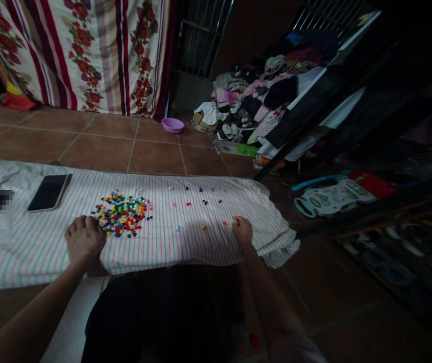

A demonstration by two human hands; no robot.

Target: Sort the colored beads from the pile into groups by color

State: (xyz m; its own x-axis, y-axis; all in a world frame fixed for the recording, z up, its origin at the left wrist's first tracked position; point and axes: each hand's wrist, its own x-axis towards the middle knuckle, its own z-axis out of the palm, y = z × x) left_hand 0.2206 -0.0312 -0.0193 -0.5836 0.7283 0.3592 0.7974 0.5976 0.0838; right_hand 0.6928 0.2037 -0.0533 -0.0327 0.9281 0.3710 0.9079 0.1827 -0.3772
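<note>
A heap of tiny multicoloured block-like pieces [123,214] lies on a striped cloth [155,247]. At its left edge my left hand [85,236] rests palm down, fingers lying on the cloth, with no held thing showing. My right hand [243,231] is closed in a pinch on a small yellow-green piece [234,221], low over the right part of the cloth. Just left of those fingertips is a small orange piece [224,223]. Between the hands, little single-colour groups sit apart, among them a yellow-orange group [203,228], a light blue group [178,228] and a red group [189,204].
A dark-screened phone [49,192] lies at the cloth's left, near a blurred-out rectangle. Beyond are a tiled floor [113,148], a purple basin [172,125] and a flowered curtain [83,55]. Heaped clothes [261,96] and a dark metal frame stand at the right.
</note>
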